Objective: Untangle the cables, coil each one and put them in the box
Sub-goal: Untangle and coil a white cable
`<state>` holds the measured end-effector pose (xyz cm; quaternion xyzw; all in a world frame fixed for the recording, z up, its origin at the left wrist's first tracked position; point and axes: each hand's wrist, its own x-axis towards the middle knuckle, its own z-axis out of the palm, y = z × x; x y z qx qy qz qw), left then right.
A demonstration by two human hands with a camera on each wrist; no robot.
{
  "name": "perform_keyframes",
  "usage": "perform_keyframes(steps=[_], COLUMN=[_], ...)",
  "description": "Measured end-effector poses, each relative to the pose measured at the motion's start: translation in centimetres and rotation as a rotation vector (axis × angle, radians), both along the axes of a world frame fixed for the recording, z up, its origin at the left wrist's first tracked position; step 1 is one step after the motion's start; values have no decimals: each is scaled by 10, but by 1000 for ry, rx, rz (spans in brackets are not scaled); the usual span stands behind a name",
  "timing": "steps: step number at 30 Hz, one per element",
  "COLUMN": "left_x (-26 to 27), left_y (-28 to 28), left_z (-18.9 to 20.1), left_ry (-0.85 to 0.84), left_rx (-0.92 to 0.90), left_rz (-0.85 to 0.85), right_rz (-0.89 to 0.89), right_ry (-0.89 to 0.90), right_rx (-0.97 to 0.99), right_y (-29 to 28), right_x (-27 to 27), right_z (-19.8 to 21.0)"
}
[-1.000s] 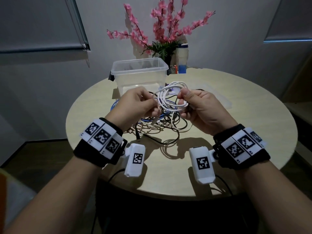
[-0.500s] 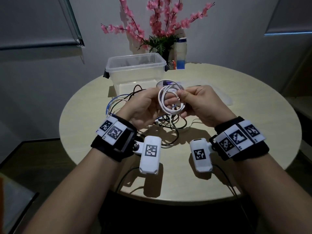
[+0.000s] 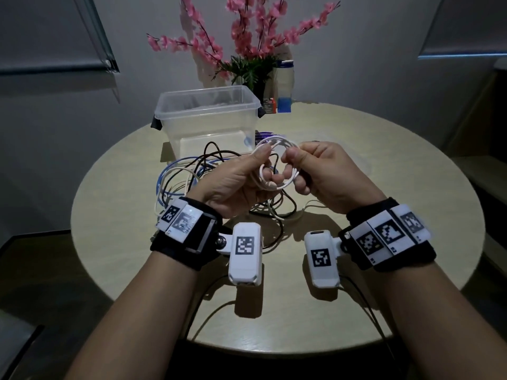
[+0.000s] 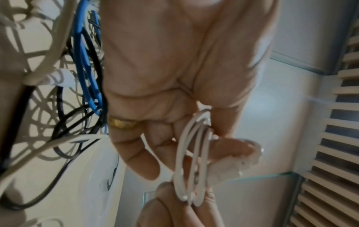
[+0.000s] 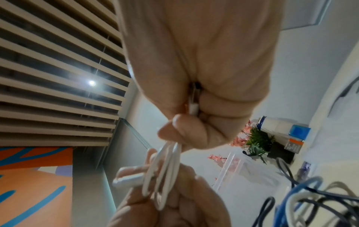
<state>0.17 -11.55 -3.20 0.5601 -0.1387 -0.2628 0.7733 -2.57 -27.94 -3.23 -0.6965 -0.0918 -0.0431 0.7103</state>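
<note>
A thin white cable (image 3: 276,141), wound into a small coil, is held above the table between both hands. My left hand (image 3: 264,162) pinches the coil's left side, thumb on top. My right hand (image 3: 293,161) grips its right side with curled fingers. The left wrist view shows the white cable's loops (image 4: 194,153) across my fingers. One white plug end pokes out of the coil (image 5: 165,169) in the right wrist view. A tangle of blue, black and cream cables (image 3: 175,176) lies on the table under and left of my hands. The clear plastic box (image 3: 208,124) stands open behind the tangle.
The round beige table (image 3: 384,204) carries a vase of pink blossoms (image 3: 247,50) and a bottle with a blue label (image 3: 285,86) at its far edge, right of the box. Black leads from the wrist cameras hang over the near edge.
My left hand has closed in on the right and turned at the wrist, now pinching the coil itself. The white loops have drawn into a smaller, tighter coil.
</note>
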Motion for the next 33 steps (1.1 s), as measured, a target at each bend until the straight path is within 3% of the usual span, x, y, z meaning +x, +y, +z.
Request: perform_keyframes(steps=[7,14,20,27,33], left_x=[15,36,37,31,26], left_y=[-6,-2,2,6,4], left_z=[11,16,7,5,5], left_ry=[-43,-65,-66,-71,-85], left_rx=[-3,-93,-179,-116,-117], left_rz=[-48,189,246,154,22], right_rz=[-59,-57,-34,-65,-23], right_ry=[-49,-58,-71,-154,-87], right_rx=[149,189,145,-25,-82], right_y=[2,6,10,16,20], right_x=[18,37,39,31,28], right_z=[12,21,11,1,0])
